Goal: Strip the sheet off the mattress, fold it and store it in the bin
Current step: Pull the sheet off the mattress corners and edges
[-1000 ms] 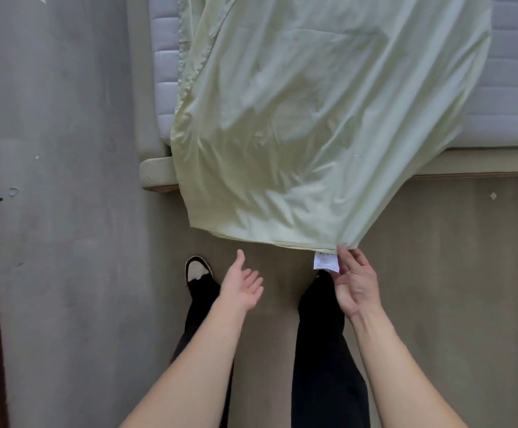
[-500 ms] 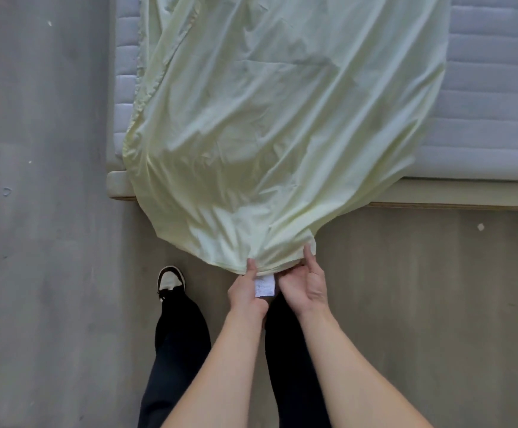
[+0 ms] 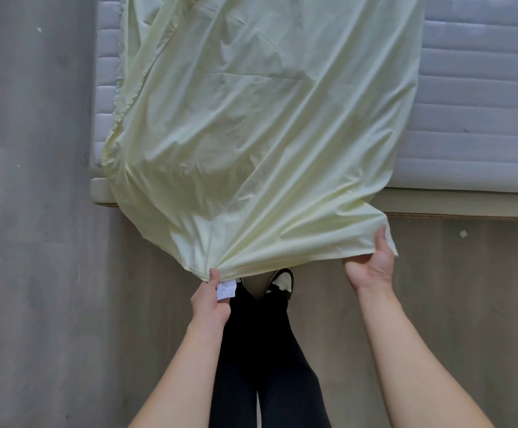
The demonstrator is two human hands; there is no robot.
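2 hands on sheet (image 3: 261, 125) | left hand (image 3: 210, 299) pinches hem beside white tag (image 3: 226, 289) | right hand (image 3: 370, 265) grips hem corner, fingers curled under | sheet stretched from mattress (image 3: 480, 97) out over floor (image 3: 35, 242)

Pale yellow-green sheet (image 3: 264, 134), grey quilted-striped mattress (image 3: 474, 103), seemingly black trousers (image 3: 261, 350).

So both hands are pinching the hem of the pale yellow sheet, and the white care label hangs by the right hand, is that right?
Not quite. The head view shows the care label hanging by the left hand, not the right. The rest holds: both the left hand and the right hand pinch the hem of the pale yellow sheet.
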